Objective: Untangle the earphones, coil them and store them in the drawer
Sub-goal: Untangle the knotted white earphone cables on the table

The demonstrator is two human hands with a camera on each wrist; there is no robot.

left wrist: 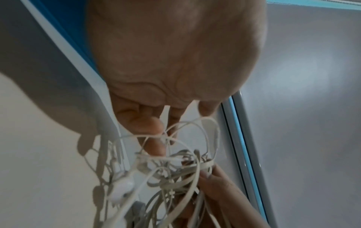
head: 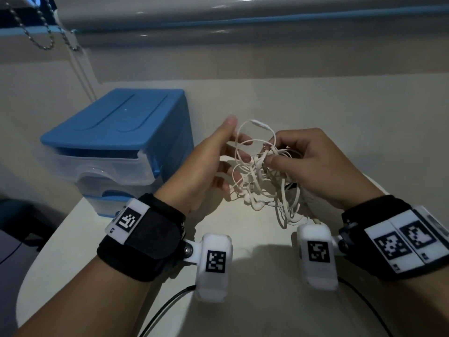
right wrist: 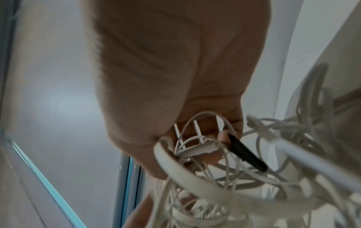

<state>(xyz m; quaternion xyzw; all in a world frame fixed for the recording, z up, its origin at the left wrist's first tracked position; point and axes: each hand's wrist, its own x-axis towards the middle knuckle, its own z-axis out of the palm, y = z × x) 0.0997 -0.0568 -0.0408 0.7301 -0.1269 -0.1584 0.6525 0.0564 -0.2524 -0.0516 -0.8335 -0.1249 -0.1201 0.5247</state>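
Observation:
A tangle of white earphones hangs between my two hands above the white table. My left hand is on its left side, thumb up, fingers curled into loops of cable. My right hand pinches the knot between thumb and forefinger. An inline remote arcs over the top, and earbuds dangle below. The left wrist view shows the left hand hooked in loops beside an earbud. In the right wrist view, cable and a black part lie under the right hand.
A blue drawer unit with translucent drawers stands on the table to the left of my hands. A bead chain hangs at the top left. The table's curved edge runs past my left forearm. Black wrist-camera leads trail below.

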